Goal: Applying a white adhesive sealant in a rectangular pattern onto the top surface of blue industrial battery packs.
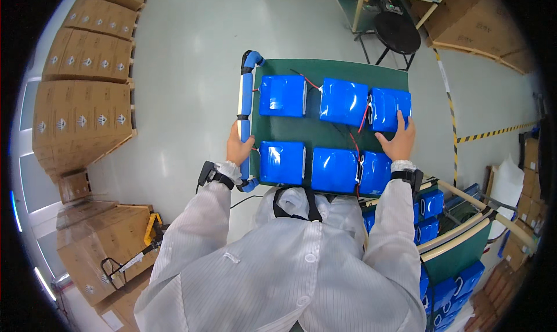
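A green cart deck (313, 133) carries several blue wrapped battery packs with red and black wires. My left hand (238, 148) is closed around the cart's blue padded handle bar (247, 94) at its left side. My right hand (398, 141) lies flat with fingers spread at the cart's right edge, touching the far-right blue pack (387, 108) and just above the near-right pack (374, 172). Other packs sit at the far left (282, 95), far middle (343, 101), near left (282, 162) and near middle (334, 169). Both wrists wear black bands over white sleeves.
Stacked cardboard boxes (81, 100) line the left side, with a yellow pallet jack (152, 227) low left. A black round stool (397, 32) stands beyond the cart. A rack with more blue packs (441, 239) sits at right, beside yellow-black floor tape (493, 133).
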`<state>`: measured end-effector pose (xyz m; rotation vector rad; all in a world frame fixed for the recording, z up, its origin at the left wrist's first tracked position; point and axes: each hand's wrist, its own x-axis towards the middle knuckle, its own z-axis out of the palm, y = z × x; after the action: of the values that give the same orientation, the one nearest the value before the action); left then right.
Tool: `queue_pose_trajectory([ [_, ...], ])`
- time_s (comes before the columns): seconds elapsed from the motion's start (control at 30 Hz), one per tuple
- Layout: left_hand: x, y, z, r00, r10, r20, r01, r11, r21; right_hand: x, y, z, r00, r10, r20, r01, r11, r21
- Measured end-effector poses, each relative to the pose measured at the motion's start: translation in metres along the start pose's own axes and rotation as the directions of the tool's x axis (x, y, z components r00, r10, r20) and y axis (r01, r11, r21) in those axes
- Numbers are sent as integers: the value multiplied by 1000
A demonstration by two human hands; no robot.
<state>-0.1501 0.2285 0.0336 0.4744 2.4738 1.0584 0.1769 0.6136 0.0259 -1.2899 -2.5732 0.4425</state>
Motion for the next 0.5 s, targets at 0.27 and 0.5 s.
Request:
queue_pose_trajectory([
  [0.27, -4, 22, 3, 997, 70, -36, -70, 998, -5, 3, 15, 9, 994, 105, 15, -105, 992, 68],
  [0.5, -8, 21, -4, 999, 36, -34, -38, 998, -59, 2, 26, 9, 990, 118, 76, -127, 984, 123],
])
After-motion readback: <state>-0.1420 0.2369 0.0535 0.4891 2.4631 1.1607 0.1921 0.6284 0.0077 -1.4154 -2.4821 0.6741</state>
